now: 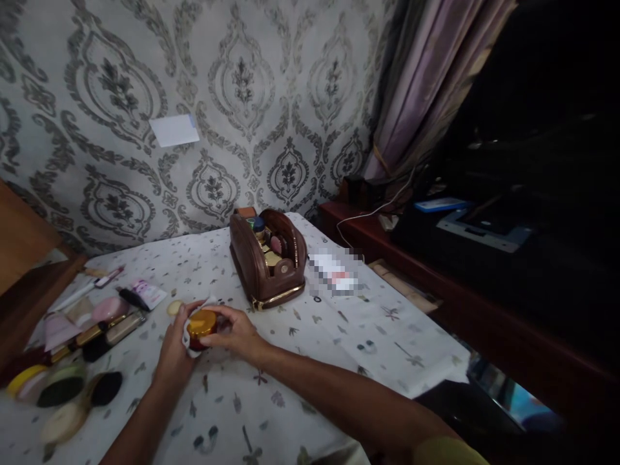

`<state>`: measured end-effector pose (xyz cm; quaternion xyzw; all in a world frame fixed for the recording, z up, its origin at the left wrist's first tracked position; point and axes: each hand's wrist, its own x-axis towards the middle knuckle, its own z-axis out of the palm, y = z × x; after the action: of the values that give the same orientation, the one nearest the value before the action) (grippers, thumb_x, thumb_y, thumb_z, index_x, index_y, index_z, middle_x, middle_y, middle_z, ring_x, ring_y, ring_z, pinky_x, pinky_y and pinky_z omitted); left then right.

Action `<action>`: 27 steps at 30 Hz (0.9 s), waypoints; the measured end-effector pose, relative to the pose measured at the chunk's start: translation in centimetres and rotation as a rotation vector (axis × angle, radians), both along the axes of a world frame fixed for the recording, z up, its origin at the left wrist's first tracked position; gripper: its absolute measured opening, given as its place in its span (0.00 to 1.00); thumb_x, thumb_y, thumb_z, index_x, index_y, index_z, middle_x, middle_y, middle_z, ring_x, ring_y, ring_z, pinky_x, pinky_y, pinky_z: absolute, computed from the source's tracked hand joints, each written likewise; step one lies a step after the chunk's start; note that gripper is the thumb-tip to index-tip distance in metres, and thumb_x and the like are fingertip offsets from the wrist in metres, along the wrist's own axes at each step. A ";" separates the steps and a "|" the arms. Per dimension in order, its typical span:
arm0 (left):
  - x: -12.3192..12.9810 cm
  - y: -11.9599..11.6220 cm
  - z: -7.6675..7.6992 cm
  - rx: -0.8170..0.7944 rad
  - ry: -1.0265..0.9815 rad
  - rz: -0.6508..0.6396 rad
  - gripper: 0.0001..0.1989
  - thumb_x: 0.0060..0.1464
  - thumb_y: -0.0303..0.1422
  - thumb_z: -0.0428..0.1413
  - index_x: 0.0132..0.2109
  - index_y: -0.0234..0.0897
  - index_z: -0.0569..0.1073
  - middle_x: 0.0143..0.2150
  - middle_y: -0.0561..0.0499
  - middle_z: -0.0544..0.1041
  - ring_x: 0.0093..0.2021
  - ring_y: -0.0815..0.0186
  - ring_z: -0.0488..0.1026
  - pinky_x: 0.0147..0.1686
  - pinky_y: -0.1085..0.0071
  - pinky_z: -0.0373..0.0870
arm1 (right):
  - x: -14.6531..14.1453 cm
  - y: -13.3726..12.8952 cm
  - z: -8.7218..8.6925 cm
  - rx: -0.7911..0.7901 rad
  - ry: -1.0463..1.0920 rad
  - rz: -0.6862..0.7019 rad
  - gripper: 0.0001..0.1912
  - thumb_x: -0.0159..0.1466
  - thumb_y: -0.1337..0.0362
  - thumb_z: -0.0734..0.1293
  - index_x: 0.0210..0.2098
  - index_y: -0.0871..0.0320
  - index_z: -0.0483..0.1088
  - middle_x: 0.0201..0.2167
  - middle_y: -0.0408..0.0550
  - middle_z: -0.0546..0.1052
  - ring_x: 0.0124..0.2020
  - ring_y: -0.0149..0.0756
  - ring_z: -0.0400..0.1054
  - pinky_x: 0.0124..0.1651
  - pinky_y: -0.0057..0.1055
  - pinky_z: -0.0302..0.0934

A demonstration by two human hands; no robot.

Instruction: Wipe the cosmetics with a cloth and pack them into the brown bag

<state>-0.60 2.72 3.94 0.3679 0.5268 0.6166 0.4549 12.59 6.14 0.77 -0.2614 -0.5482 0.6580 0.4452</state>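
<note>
Between my two hands, above the printed tablecloth, is a small round jar with a shiny gold lid and a dark reddish body. My left hand is closed round its left side, with a white wipe or tissue pressed between the fingers and the jar. From the right, my right hand grips the jar with thumb and fingers. Behind the hands stands a brown cosmetic bag, unzipped, with jars and other small items inside.
On the left lie several cosmetics, including a pink round item, a pink-and-white sachet, and a dark round container. A pale round piece is by my left fingers. A blurred white item lies right of the bag.
</note>
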 end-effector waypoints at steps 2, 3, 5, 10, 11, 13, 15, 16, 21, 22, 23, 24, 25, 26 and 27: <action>0.0 0.3 -0.5 -0.049 -0.109 -0.010 0.19 0.50 0.48 0.60 0.38 0.37 0.77 0.35 0.46 0.81 0.35 0.59 0.79 0.35 0.66 0.76 | 0.2 0.2 -0.2 0.152 -0.086 -0.072 0.32 0.44 0.55 0.79 0.49 0.53 0.76 0.45 0.47 0.76 0.49 0.41 0.69 0.57 0.40 0.59; 0.1 0.5 -0.6 -0.069 -0.150 -0.006 0.19 0.50 0.49 0.59 0.37 0.36 0.76 0.33 0.47 0.81 0.34 0.59 0.79 0.34 0.66 0.76 | 0.3 0.2 -0.4 0.212 -0.111 -0.101 0.33 0.44 0.55 0.79 0.49 0.53 0.75 0.45 0.47 0.76 0.50 0.42 0.68 0.57 0.40 0.59; 0.3 0.7 -0.8 -0.105 -0.266 -0.002 0.18 0.52 0.48 0.59 0.37 0.35 0.76 0.31 0.48 0.80 0.33 0.60 0.79 0.33 0.67 0.76 | 0.2 0.3 -0.8 0.284 -0.137 -0.136 0.33 0.46 0.54 0.79 0.51 0.52 0.75 0.46 0.49 0.74 0.50 0.41 0.67 0.57 0.40 0.59; 0.4 0.9 -0.6 -0.161 -0.464 -0.042 0.16 0.50 0.44 0.62 0.35 0.34 0.75 0.29 0.50 0.79 0.34 0.62 0.79 0.34 0.72 0.74 | 0.2 0.1 -1.3 0.334 -0.183 -0.175 0.32 0.49 0.52 0.78 0.52 0.51 0.73 0.47 0.50 0.72 0.51 0.42 0.66 0.56 0.40 0.60; 0.3 0.9 -0.6 -0.167 -0.468 -0.056 0.16 0.49 0.44 0.63 0.35 0.34 0.75 0.29 0.50 0.79 0.35 0.62 0.78 0.34 0.72 0.74 | 0.2 0.1 -1.3 0.350 -0.191 -0.182 0.32 0.49 0.52 0.78 0.53 0.51 0.73 0.47 0.51 0.72 0.52 0.42 0.66 0.56 0.41 0.60; 0.2 0.9 -0.8 -0.171 -0.469 -0.075 0.18 0.46 0.45 0.64 0.35 0.33 0.75 0.29 0.51 0.79 0.35 0.62 0.78 0.34 0.73 0.73 | 0.3 0.0 -1.2 0.409 -0.209 -0.200 0.31 0.50 0.52 0.77 0.53 0.50 0.72 0.49 0.51 0.72 0.54 0.43 0.64 0.58 0.42 0.58; 0.2 0.9 -1.0 -0.161 -0.463 -0.071 0.19 0.43 0.46 0.65 0.35 0.34 0.75 0.28 0.52 0.78 0.34 0.64 0.77 0.33 0.73 0.72 | 0.3 0.0 -1.1 0.478 -0.229 -0.213 0.30 0.52 0.52 0.77 0.52 0.50 0.72 0.51 0.51 0.71 0.56 0.44 0.62 0.61 0.44 0.55; 0.3 0.9 -1.1 -0.145 -0.447 -0.052 0.20 0.42 0.46 0.65 0.34 0.34 0.75 0.28 0.53 0.77 0.34 0.64 0.76 0.33 0.73 0.71 | 0.3 0.1 -1.1 0.502 -0.238 -0.215 0.29 0.52 0.52 0.76 0.52 0.50 0.72 0.52 0.51 0.70 0.57 0.44 0.62 0.61 0.45 0.54; 0.6 0.7 -1.1 -0.058 -0.255 0.129 0.19 0.38 0.44 0.68 0.32 0.36 0.72 0.28 0.56 0.75 0.33 0.67 0.74 0.35 0.74 0.68 | 0.1 -0.2 -1.2 0.518 -0.301 -0.221 0.32 0.50 0.52 0.77 0.53 0.52 0.71 0.46 0.50 0.67 0.51 0.43 0.64 0.56 0.42 0.59; 0.6 0.6 -1.1 -0.054 -0.228 0.136 0.19 0.38 0.44 0.68 0.32 0.36 0.72 0.28 0.56 0.75 0.32 0.67 0.74 0.35 0.74 0.67 | 0.1 -0.2 -1.2 0.524 -0.317 -0.221 0.32 0.51 0.52 0.77 0.53 0.52 0.70 0.44 0.49 0.67 0.48 0.42 0.64 0.53 0.41 0.61; 0.7 0.6 -1.0 -0.051 -0.211 0.130 0.20 0.38 0.44 0.68 0.32 0.37 0.71 0.27 0.57 0.74 0.31 0.68 0.73 0.34 0.74 0.67 | 0.1 -0.3 -1.2 0.535 -0.330 -0.217 0.32 0.51 0.52 0.77 0.53 0.52 0.70 0.42 0.48 0.67 0.46 0.41 0.64 0.50 0.39 0.62; 0.7 0.5 -1.0 -0.049 -0.205 0.129 0.20 0.38 0.45 0.68 0.32 0.37 0.71 0.27 0.57 0.73 0.30 0.68 0.73 0.34 0.74 0.67 | 0.2 -0.4 -1.1 0.546 -0.341 -0.208 0.31 0.52 0.52 0.76 0.53 0.53 0.70 0.41 0.47 0.67 0.43 0.40 0.65 0.48 0.37 0.63; 0.6 0.5 -1.0 -0.051 -0.207 0.132 0.21 0.38 0.45 0.68 0.32 0.36 0.71 0.27 0.58 0.72 0.30 0.69 0.72 0.34 0.74 0.66 | 0.2 -0.5 -1.0 0.556 -0.352 -0.196 0.30 0.53 0.52 0.75 0.53 0.53 0.70 0.39 0.47 0.67 0.41 0.39 0.64 0.45 0.36 0.63; 0.6 0.5 -1.0 -0.057 -0.216 0.145 0.22 0.37 0.45 0.68 0.33 0.36 0.71 0.27 0.58 0.72 0.30 0.69 0.72 0.34 0.74 0.67 | 0.2 -0.5 -1.0 0.563 -0.362 -0.181 0.29 0.54 0.52 0.75 0.53 0.53 0.71 0.38 0.47 0.67 0.39 0.38 0.64 0.44 0.35 0.63; 0.6 0.5 -1.0 -0.066 -0.230 0.164 0.23 0.36 0.45 0.69 0.34 0.36 0.71 0.27 0.58 0.72 0.30 0.68 0.72 0.35 0.73 0.67 | 0.3 -0.6 -0.9 0.565 -0.373 -0.168 0.28 0.55 0.53 0.75 0.52 0.54 0.71 0.37 0.46 0.68 0.38 0.38 0.64 0.43 0.34 0.63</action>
<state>-0.03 3.21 2.93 0.2353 0.5194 0.6720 0.4725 12.86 5.54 -0.11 -0.2875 -0.7573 0.3823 0.4446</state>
